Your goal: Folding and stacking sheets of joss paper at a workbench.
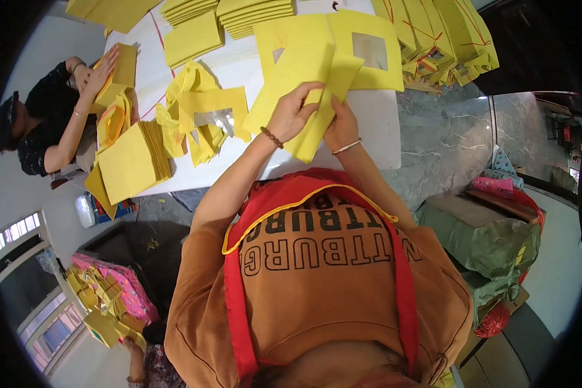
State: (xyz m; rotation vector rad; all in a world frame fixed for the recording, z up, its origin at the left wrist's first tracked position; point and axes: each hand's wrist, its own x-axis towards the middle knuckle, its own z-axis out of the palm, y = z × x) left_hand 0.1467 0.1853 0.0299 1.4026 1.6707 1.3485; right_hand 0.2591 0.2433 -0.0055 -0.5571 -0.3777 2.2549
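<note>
Over the near edge of the white table [389, 145], both of my hands are on a folded piece of yellow sheet material [317, 132], perhaps paper or fabric. My left hand [294, 115], with a beaded bracelet, is closed on its left part, thumb and fingers pinching a fold. My right hand [343, 126], with a pale bangle, grips the right edge, thumb on top and the other fingers mostly hidden. Just beyond lies a flat yellow piece with a clear window [370, 52]. A crumpled yellow piece with a window [221, 110] sits left of my hands.
Stacks of folded yellow pieces [255, 16] stand at the far side, with red-tied yellow bundles [427, 32] at far right. A yellow stack [132, 165] rests on the left corner. Co-workers' hands [103, 74] work at left and lower left. Green-wrapped boxes [478, 236] stand right.
</note>
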